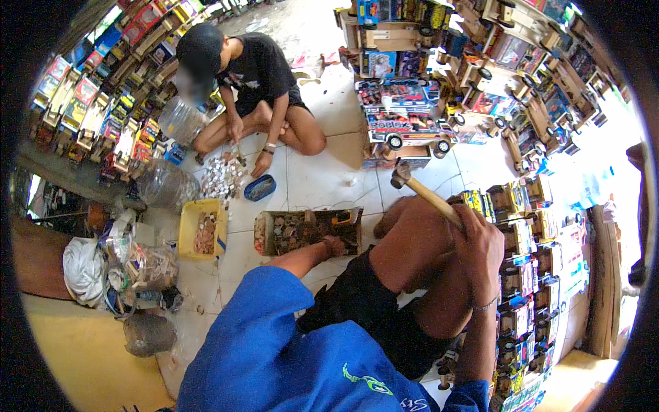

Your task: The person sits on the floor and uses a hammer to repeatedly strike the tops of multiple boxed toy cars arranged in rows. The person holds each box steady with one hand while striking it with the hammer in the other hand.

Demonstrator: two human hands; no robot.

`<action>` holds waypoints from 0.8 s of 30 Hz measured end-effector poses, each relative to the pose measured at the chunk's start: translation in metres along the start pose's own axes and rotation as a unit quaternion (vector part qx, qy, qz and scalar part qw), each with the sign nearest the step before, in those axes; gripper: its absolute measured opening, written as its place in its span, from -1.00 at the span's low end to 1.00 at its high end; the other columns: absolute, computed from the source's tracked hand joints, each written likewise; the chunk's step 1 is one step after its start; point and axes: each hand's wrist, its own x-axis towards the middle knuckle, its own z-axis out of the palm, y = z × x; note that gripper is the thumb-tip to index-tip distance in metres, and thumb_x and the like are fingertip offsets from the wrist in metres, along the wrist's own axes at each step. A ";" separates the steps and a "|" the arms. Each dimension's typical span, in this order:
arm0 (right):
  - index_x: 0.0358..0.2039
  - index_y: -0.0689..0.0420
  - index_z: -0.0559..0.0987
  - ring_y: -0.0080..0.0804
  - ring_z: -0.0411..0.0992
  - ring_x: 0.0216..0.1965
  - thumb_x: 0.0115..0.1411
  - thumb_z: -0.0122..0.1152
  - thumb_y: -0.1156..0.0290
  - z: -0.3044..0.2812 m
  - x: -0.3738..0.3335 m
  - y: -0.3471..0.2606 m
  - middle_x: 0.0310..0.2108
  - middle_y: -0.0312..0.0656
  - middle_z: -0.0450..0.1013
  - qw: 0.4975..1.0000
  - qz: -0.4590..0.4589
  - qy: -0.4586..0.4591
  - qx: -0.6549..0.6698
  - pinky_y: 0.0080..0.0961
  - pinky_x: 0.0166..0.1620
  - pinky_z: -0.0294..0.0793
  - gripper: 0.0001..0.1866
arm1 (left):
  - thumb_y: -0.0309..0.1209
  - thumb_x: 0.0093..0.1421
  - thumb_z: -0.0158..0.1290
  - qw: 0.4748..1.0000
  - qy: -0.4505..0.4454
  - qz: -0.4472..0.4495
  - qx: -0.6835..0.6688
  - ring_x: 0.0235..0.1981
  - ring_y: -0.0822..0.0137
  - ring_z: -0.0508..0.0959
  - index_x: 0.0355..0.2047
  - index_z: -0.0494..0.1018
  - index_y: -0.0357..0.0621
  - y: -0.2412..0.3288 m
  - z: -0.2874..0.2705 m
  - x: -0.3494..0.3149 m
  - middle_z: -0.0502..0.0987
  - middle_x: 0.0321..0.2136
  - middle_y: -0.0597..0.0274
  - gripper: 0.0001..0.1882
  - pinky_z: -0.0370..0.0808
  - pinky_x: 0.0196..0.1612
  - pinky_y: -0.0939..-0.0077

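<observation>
My right hand (478, 247) grips the wooden handle of a hammer (434, 199); its metal head points up and left over my raised knee. My left hand (333, 246) is down in an open-topped box (264, 240) of small wooden pieces, with its fingers curled. What it holds, if anything, is too small to make out. A tool with a yellow and black handle (341, 218) lies at the box's right end. Left of this box stands a yellow tub (187, 230) holding small wooden pieces.
Across from me a person (257, 82) sits cross-legged, working by a pile of small round pieces (223, 175) and a blue container (260, 187). Stacked wooden toy trucks (405, 123) crowd both sides. Clear plastic containers (167, 184) and a white sack (84, 271) stand at left.
</observation>
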 end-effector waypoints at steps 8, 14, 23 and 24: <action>-0.12 -0.05 0.54 -0.07 0.54 -0.38 0.13 0.28 0.35 -0.009 -0.011 -0.005 -0.35 -0.19 0.51 1.000 0.003 0.018 0.002 -0.22 -0.31 0.54 -0.73 | -0.01 0.34 -0.08 1.000 -0.010 0.029 0.004 -0.08 -0.05 0.63 -0.13 0.60 -0.07 -0.002 -0.018 -0.002 0.63 -0.12 -0.01 -0.55 0.57 -0.06 -0.02; -0.11 -0.11 0.53 -0.13 0.52 -0.41 0.16 0.28 0.31 -0.012 -0.020 -0.005 -0.36 -0.24 0.48 1.000 0.010 0.013 -0.015 -0.24 -0.32 0.53 -0.73 | -0.06 0.32 -0.03 0.999 -0.004 0.046 0.012 -0.16 -0.04 0.65 -0.15 0.59 -0.08 -0.004 -0.018 -0.015 0.64 -0.15 0.00 -0.61 0.58 -0.11 0.03; -0.10 -0.07 0.52 -0.09 0.52 -0.37 0.15 0.26 0.34 -0.023 -0.028 -0.010 -0.35 -0.23 0.48 0.999 0.037 0.034 -0.007 -0.21 -0.27 0.52 -0.72 | -0.28 0.37 0.00 0.983 0.003 0.099 0.155 -0.14 0.01 0.67 -0.02 0.50 -0.09 0.009 -0.083 -0.102 0.61 -0.13 0.03 -0.74 0.64 -0.18 0.11; -0.10 -0.06 0.52 -0.08 0.52 -0.36 0.15 0.25 0.34 -0.022 -0.028 -0.010 -0.34 -0.23 0.48 0.999 0.033 0.040 -0.003 -0.20 -0.27 0.51 -0.72 | -0.33 0.38 0.01 0.995 0.018 0.070 0.064 -0.12 0.02 0.67 0.01 0.49 -0.11 0.011 -0.091 -0.115 0.60 -0.12 0.03 -0.75 0.65 -0.18 0.13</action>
